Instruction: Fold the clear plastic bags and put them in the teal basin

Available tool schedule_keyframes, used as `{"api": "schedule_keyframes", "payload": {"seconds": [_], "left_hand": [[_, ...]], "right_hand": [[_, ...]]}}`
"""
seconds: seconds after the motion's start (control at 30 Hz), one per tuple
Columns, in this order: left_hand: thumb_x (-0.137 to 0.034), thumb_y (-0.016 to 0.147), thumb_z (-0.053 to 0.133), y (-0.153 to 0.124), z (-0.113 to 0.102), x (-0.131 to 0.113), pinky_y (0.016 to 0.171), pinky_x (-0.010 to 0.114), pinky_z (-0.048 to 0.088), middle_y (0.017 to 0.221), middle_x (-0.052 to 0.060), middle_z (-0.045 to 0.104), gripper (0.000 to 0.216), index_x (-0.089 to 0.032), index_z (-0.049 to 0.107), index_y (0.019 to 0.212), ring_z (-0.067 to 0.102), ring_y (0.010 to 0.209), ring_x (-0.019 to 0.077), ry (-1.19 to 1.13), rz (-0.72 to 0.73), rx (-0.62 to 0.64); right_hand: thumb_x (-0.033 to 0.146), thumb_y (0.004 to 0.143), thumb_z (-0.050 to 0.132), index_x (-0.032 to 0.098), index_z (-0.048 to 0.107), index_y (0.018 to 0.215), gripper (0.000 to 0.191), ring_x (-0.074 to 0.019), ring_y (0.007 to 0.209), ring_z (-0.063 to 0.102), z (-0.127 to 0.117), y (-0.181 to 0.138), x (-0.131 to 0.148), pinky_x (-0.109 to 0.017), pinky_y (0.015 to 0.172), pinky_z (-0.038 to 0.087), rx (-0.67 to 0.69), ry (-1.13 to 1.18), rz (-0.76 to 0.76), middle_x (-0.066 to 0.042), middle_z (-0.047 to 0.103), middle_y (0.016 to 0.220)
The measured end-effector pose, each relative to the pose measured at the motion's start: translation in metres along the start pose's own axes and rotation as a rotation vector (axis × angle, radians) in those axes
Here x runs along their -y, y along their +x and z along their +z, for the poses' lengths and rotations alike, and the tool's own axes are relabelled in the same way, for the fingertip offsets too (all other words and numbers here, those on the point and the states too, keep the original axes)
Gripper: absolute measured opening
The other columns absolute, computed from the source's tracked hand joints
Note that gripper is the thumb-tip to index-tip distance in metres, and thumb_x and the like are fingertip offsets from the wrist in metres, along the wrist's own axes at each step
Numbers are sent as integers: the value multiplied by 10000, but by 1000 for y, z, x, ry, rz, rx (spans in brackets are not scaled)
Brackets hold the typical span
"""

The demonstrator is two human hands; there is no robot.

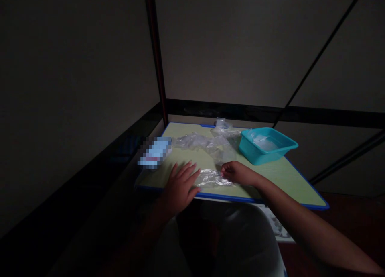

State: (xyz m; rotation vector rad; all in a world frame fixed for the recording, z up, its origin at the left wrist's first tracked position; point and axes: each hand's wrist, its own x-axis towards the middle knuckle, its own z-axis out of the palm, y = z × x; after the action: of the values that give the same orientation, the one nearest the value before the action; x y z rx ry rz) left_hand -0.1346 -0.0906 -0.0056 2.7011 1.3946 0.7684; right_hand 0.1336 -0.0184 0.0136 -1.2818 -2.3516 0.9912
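A clear plastic bag (pixel 212 178) lies flat near the front edge of a small green table (pixel 282 174) with a blue rim. My left hand (pixel 180 184) rests flat on the table at the bag's left end, fingers stretched out. My right hand (pixel 236 172) is closed in a pinch on the bag's right end. More crumpled clear bags (pixel 200 142) lie in a loose pile farther back on the table.
A teal plastic tub (pixel 266 146) with clear plastic inside stands at the back right of the table. A blurred-out object (pixel 155 152) sits at the left edge. Dark partition walls and a dark post (pixel 156 56) enclose the table. My knees are below the front edge.
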Motion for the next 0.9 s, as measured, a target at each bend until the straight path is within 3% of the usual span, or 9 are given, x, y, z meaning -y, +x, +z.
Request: {"api": "schedule_keyframes", "payload": {"seconds": [0.1, 0.2, 0.33, 0.43, 0.57, 0.67, 0.77, 0.9], "left_hand": [[-364, 883, 495, -2, 5, -3, 1133, 485, 50, 1447, 62, 379, 560, -264, 315, 1404, 293, 1353, 230, 8, 52, 130], [-380, 887, 491, -4, 11, 1, 1133, 461, 76, 1458, 69, 353, 612, -252, 244, 1432, 307, 1350, 208, 10, 47, 176], [-421, 878, 495, -6, 12, 7, 1129, 445, 102, 1466, 68, 336, 619, -256, 259, 1426, 297, 1356, 211, 23, 75, 200], [-453, 866, 500, -6, 11, 8, 1124, 443, 116, 1474, 76, 318, 636, -250, 272, 1424, 281, 1362, 225, 41, 63, 202], [-469, 853, 513, -5, 13, 9, 1116, 466, 114, 1488, 77, 287, 660, -246, 272, 1426, 251, 1373, 240, 71, 57, 211], [-485, 846, 514, -5, 14, 9, 1104, 485, 130, 1493, 84, 275, 666, -252, 278, 1424, 241, 1375, 255, 109, 53, 207], [-499, 845, 505, -5, 14, 9, 1097, 481, 151, 1495, 82, 274, 672, -258, 272, 1427, 228, 1379, 256, 152, 63, 204], [-500, 858, 478, -5, 12, 7, 1093, 468, 166, 1500, 68, 261, 677, -255, 232, 1439, 221, 1383, 235, 193, 73, 220]], "right_hand": [[285, 761, 532, 161, 626, 719, 162, -114, 493, 530, -1, 3, 0, -214, 478, 385, 19, 20, 32, -9, 621, 601], [304, 773, 529, 159, 605, 734, 169, -112, 443, 524, -2, 5, 1, -210, 431, 376, 44, 59, 99, 2, 591, 557], [440, 808, 527, 156, 576, 721, 301, -117, 452, 539, -9, 2, 4, -218, 439, 398, 68, 124, 147, -3, 579, 554], [514, 783, 565, 147, 592, 827, 371, -141, 569, 587, -23, -16, 5, -237, 519, 441, 67, 148, 123, -29, 623, 659], [447, 700, 687, 166, 576, 1074, 481, -199, 756, 606, -35, -56, -1, -291, 662, 473, -87, -39, 96, -59, 647, 851], [386, 692, 708, 194, 567, 1120, 490, -237, 907, 590, -27, -79, -13, -339, 790, 471, -199, -102, 83, -84, 631, 1015], [391, 755, 646, 184, 588, 1047, 362, -232, 925, 579, -12, -85, -25, -363, 833, 461, -320, -74, 56, -80, 625, 999], [423, 824, 556, 178, 606, 783, 254, -214, 840, 569, -4, -80, -32, -359, 794, 455, -379, -58, 4, -56, 611, 820]]}}
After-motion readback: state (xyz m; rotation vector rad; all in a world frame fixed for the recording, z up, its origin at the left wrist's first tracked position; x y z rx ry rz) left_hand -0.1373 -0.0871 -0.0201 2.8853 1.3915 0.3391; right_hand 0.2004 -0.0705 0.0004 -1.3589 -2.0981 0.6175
